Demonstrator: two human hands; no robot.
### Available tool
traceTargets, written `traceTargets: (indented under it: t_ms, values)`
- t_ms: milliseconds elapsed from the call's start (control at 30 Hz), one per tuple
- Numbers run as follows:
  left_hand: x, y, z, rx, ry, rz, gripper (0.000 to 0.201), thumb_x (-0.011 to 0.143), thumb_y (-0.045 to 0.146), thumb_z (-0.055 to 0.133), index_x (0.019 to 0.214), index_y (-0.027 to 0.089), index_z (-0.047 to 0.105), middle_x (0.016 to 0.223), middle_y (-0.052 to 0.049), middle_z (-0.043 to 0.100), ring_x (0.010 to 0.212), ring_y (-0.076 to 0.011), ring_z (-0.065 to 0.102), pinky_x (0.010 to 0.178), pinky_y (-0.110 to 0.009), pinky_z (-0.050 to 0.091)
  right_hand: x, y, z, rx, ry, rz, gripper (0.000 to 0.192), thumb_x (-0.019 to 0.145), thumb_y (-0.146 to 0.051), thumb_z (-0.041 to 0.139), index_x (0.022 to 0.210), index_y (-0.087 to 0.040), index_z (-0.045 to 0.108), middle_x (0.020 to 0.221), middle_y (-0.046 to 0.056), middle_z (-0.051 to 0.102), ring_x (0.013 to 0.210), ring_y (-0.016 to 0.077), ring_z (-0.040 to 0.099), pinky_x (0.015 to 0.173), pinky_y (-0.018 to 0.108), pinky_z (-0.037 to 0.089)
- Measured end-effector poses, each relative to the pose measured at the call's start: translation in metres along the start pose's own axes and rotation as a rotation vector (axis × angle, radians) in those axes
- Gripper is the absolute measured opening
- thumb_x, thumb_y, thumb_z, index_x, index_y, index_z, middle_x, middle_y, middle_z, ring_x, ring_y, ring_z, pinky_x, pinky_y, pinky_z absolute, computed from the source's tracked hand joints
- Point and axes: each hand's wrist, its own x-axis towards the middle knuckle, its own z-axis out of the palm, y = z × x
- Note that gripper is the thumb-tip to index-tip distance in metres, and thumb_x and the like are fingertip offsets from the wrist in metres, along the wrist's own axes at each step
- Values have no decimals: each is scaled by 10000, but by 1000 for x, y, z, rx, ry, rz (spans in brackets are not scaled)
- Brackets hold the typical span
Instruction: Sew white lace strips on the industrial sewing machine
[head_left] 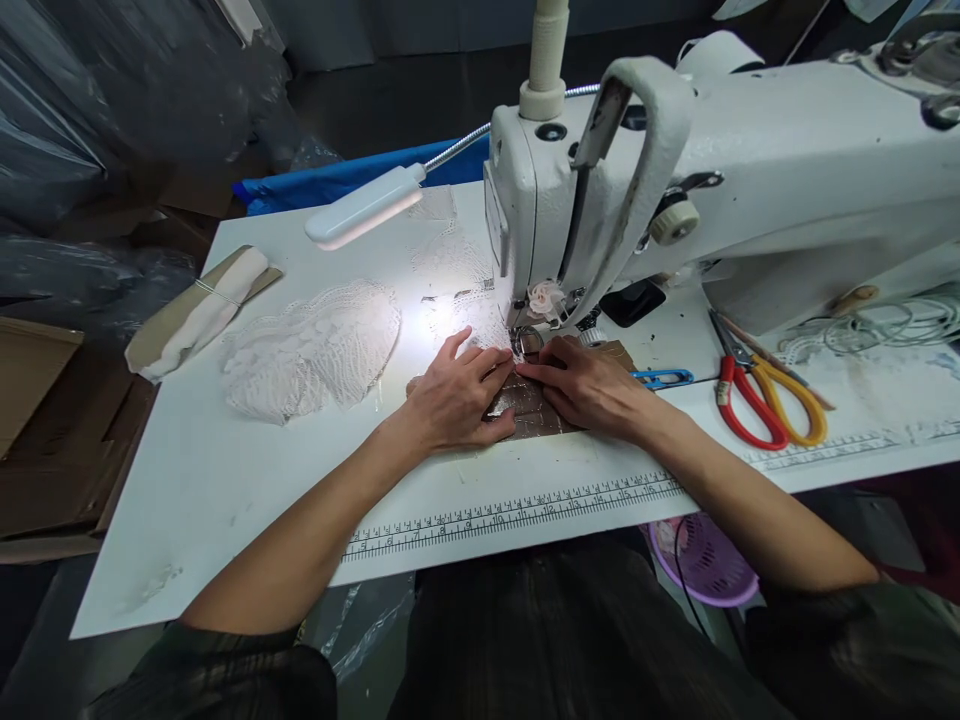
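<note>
A white sewing machine (525, 190) stands over the table, its needle area lit by a lamp. My left hand (465, 395) lies left of the presser foot, fingers stretched out and thumb apart, pressing on white lace (471, 312) and a brown taped sheet (536, 412). On the other side, my right hand (589, 385) has its fingers drawn together, tips at the lace edge just in front of the foot. The lace under the fingertips is partly hidden. Blue thread snips (663, 378) lie beside my right wrist.
Scissors (772, 400) with red and yellow handles lie at the right. A lace pile (315, 350) and a banded white bundle (214, 305) rest at the left. The lamp (367, 207) reaches over the table. A purple basket (705, 560) sits below the front edge.
</note>
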Motion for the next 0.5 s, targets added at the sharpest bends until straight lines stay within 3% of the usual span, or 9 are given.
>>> traceTargets:
  t_ms: [233, 367, 500]
  values:
    - [2, -1, 2, 22, -35, -35, 466, 876, 382, 529, 1188, 52, 635, 1228, -189, 627, 1060, -305, 630, 1099, -584, 393, 5, -5, 1, -104, -2, 23, 363, 947, -117, 390, 1239, -155, 604, 1064, 158, 600, 903, 242, 567, 788, 399, 550]
    - [4, -1, 3, 4, -50, -66, 472, 868, 408, 543, 1213, 95, 620, 1256, -171, 610, 1125, -309, 603, 1108, -581, 384, 5, -9, 1, -115, -16, 70, 378, 929, -85, 395, 1227, -155, 618, 1095, 168, 595, 925, 254, 575, 793, 393, 534]
    - [5, -4, 5, -15, -28, -80, 521, 867, 446, 553, 1251, 97, 590, 1302, -181, 581, 1172, -307, 586, 1103, -560, 395, 4, -1, -7, -20, -18, 108, 367, 946, -181, 437, 1248, -174, 645, 1102, 155, 606, 879, 231, 607, 749, 348, 531]
